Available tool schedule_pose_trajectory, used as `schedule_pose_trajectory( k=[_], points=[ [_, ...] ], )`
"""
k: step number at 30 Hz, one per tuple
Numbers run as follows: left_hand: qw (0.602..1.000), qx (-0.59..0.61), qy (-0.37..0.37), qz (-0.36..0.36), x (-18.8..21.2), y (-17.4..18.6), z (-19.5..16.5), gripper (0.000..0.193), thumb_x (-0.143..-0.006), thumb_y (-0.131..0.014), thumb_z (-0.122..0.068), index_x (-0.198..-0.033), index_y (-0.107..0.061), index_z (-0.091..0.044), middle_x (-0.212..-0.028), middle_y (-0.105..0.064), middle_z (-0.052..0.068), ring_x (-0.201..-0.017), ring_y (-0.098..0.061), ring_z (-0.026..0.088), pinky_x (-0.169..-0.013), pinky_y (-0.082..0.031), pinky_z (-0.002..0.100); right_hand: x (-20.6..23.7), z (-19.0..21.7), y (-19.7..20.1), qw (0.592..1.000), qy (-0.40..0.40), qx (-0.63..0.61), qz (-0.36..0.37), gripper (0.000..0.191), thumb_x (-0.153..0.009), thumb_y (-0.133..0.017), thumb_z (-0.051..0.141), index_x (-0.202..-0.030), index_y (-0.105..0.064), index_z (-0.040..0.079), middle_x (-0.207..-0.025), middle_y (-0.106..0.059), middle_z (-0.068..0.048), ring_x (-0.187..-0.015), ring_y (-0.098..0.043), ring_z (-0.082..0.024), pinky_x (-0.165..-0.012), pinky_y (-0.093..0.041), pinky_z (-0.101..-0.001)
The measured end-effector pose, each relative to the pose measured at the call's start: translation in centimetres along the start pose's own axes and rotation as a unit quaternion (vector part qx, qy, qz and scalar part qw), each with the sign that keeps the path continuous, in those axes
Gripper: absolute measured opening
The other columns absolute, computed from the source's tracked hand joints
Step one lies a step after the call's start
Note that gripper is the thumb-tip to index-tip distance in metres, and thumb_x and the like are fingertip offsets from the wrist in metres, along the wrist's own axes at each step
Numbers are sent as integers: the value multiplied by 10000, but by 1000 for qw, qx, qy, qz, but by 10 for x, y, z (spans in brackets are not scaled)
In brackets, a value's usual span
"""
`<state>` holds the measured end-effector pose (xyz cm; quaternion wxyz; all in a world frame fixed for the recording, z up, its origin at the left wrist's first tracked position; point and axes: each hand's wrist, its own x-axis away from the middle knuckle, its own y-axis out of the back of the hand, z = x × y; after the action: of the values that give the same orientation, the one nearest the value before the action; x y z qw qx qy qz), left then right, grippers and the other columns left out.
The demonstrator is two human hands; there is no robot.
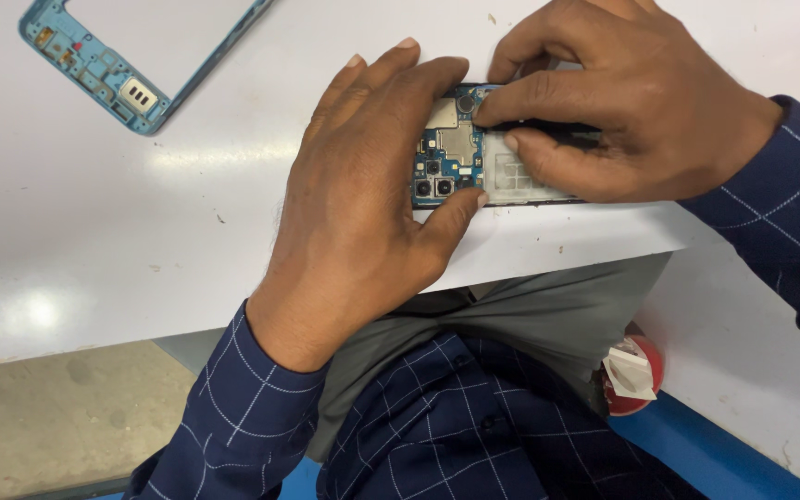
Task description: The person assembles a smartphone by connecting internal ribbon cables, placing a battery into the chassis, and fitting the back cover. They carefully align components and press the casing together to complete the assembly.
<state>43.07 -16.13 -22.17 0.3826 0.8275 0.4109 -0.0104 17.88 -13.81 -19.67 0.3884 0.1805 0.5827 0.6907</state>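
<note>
An opened smartphone (460, 153), its back cover removed, lay on a white table (141, 231) close to the table's near edge, directly in front of the seated person. The exposed interior showed a blue circuit board with small metal shields and a pair of camera lenses at the left end, and a pale plate over the middle section. The left hand (363, 204) rested palm down over the left end of the smartphone, its fingers curved along the far edge and its thumb pressed against the near edge, so that the device was gripped between thumb and fingers. The right hand (622, 111) came in from the right and lay over the other end of the device; its thumb pressed flat on the pale plate while its bent index finger touched the upper part of the circuit board, the remaining fingers curled above. Whether a small part sat between the right fingertips could not be told. A light blue phone frame (94, 69), empty in its centre, lay well apart at the far left of the table. Both forearms wore dark blue checked sleeves (233, 417). Below the table edge, a red and white object (636, 370) sat beside the person's lap.
</note>
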Motion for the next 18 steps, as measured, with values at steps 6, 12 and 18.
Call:
schedule_pose_trajectory(
  k=[6,12,18],
  points=[
    [1000,-3,-3,0,-1,0,0,707,-849,-881,-187,-1431,-509,-39,-1418,-618,164,-1473,-484,376,-1297,-286,545,1,0,0,1000,7,3,-10,245,-835,-745,130,-1064,-762,46,-1112,-664,-131,-919,-598,-250,-791,-474,-416],
    [1000,1,-4,-1,0,1,1,717,-851,-882,-180,-1444,-502,-42,-1416,-617,158,-1475,-487,372,-1304,-290,543,2,2,-2,1000,11,15,-14,256,-815,-724,112,-1060,-772,55,-1133,-667,-134,-914,-614,-232,-811,-487,-415],
    [1000,3,-5,-3,-1,0,1,721,-849,-884,-179,-1445,-501,-43,-1414,-617,155,-1475,-491,370,-1305,-292,543,3,3,-1,1000,5,18,-13,258,-818,-735,125,-1065,-776,60,-1138,-667,-132,-926,-608,-244,-815,-490,-415]
  ],
)
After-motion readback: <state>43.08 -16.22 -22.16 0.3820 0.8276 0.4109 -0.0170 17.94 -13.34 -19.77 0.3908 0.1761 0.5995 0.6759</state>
